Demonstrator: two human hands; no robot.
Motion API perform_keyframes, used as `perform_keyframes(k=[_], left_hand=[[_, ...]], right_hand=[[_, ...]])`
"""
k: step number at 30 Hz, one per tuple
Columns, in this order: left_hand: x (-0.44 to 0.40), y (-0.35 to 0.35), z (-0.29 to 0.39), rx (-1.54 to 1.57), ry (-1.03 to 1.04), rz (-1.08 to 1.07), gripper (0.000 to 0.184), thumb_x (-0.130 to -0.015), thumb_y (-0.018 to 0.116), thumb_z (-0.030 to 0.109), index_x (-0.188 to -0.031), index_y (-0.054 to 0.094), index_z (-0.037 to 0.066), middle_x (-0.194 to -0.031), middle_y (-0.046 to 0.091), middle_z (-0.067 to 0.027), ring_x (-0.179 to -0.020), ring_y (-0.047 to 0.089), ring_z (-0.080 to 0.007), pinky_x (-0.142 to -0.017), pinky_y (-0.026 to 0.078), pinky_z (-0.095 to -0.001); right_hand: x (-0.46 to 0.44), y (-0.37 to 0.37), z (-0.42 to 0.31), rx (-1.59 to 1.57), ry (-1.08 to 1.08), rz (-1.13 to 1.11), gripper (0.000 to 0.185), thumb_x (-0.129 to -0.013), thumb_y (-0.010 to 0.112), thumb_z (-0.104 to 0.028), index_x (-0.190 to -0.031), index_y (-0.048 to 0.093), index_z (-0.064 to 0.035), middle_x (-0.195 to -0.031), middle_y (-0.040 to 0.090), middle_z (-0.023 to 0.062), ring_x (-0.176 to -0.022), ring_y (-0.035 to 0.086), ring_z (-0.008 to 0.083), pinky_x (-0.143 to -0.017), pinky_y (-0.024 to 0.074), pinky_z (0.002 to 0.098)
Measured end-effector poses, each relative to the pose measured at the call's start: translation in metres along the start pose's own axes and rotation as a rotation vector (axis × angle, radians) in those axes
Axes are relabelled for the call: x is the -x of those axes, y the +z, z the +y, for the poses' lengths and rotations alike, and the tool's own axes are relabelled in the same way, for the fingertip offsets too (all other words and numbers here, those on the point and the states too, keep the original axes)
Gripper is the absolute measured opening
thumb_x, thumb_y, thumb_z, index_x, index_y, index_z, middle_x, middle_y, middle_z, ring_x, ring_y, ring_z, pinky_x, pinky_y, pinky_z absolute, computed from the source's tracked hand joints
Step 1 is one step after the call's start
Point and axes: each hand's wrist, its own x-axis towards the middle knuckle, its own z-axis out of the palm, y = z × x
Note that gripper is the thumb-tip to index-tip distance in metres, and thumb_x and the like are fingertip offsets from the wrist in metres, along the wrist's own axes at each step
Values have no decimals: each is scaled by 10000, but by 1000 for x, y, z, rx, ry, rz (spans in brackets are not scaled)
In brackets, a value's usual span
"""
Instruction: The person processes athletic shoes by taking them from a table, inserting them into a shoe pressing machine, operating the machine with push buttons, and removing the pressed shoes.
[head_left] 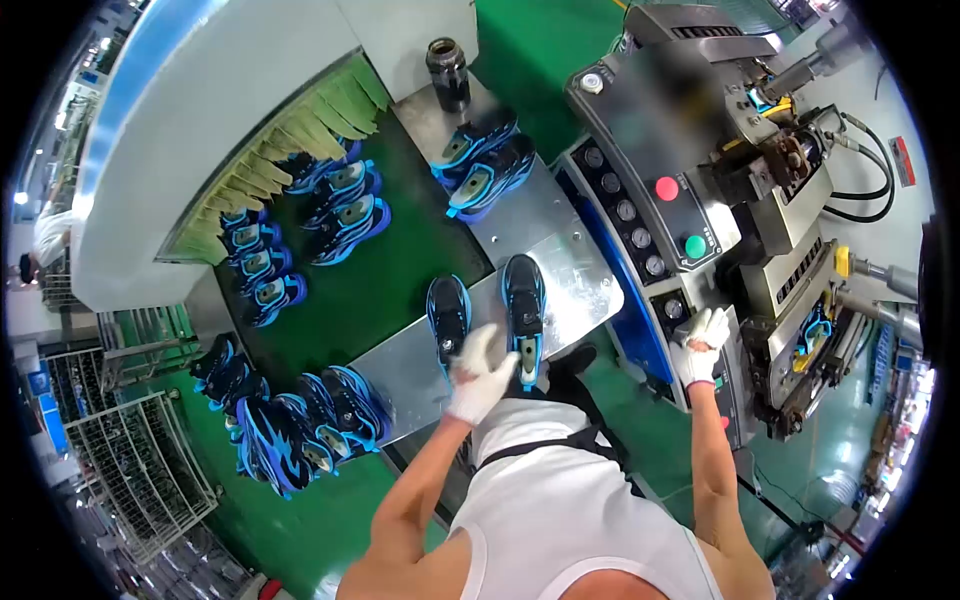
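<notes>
Two black sneakers with blue trim lie side by side on the metal shelf before me, the left shoe (449, 318) and the right shoe (525, 310). My left hand (482, 376), in a white glove, is over the heel end of the left shoe. Its fingers are spread, one of them reaching toward the right shoe's opening; whether it touches either shoe is unclear. Over at the machine, my gloved right hand (703, 346) is at the lower control panel (727, 390) with fingers apart and nothing in them. What lies beneath its palm is hidden.
More sneakers (350, 225) stand on the green conveyor belt (400, 270), under a fringed curtain (290, 150). Another pair (490, 175) sits near a dark jar (448, 75). Several shoes (300, 425) crowd the shelf's left end. The pressing machine (640, 130) has gauges and red and green buttons.
</notes>
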Motion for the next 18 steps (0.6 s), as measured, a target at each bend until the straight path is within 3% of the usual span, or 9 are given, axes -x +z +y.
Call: perform_keyframes(k=[2,4,6,8,9,11,13,17,18], left_hand=[[10,-59,24,-99,24,217,625,-784,860,127,-1337,596,1,-1251,649,-205,-1175,645,-349,-1049,501,-437],[15,-66,9,-68,-226,308,773,-742,892,177,-1386,521,-35,-1358,557,-238,-1288,548,-397,-1127,428,-462],[13,-51,-19,-149,-289,141,875,-722,906,202,-1434,456,-36,-1389,520,-253,-1319,515,-414,-1149,399,-474],[7,-16,-63,-190,-208,176,850,-734,876,128,-1441,430,-30,-1413,474,-280,-1304,506,-465,-1142,417,-485],[2,-21,-63,-148,-226,131,850,-733,874,123,-1444,432,-21,-1418,473,-278,-1309,504,-462,-1141,418,-477],[-15,-33,-62,-128,-213,62,823,-742,855,111,-1447,444,0,-1420,500,-265,-1300,530,-441,-1125,438,-457],[-27,-49,-70,-125,-198,14,796,-749,842,105,-1438,456,8,-1394,532,-255,-1270,561,-427,-1106,455,-454],[-70,-73,-38,-14,-295,-170,739,-768,814,90,-1427,488,13,-1266,660,-194,-1160,659,-317,-1029,514,-404],[-77,-71,-23,-3,-303,-225,739,-772,815,96,-1428,488,9,-1270,663,-189,-1161,659,-305,-1027,514,-401]], right_hand=[[16,-37,-42,-264,-69,5,1089,-832,738,-450,-1647,172,-2,-1672,233,298,-1571,197,438,-1269,141,570],[37,-47,-100,-489,-323,-44,1131,-802,775,-481,-1630,187,17,-1628,313,302,-1549,261,409,-1258,210,509],[57,-142,-201,-876,-262,-583,1111,-800,781,-496,-1616,222,8,-1552,442,258,-1437,451,375,-1187,355,444],[74,-93,-276,-707,-207,-720,1015,-807,774,-498,-1563,319,4,-1342,609,243,-1282,587,364,-1072,467,420],[85,-64,-306,-767,-117,-444,962,-810,763,-516,-1517,372,6,-1256,648,229,-1194,630,368,-1013,490,450],[86,-63,-329,-993,25,-238,792,-820,739,-531,-1401,515,-41,-1146,701,193,-998,692,383,-911,504,494],[82,48,-329,-530,-53,-398,582,-822,771,-517,-1223,641,-115,-987,720,134,-805,704,354,-747,513,489],[70,-90,-284,-1232,530,-678,462,-802,857,-462,-786,671,-39,-575,568,67,-393,506,193,-376,380,374],[69,-77,-266,-1331,603,-843,427,-797,853,-409,-938,691,-39,-609,617,61,-395,571,193,-362,445,349]])
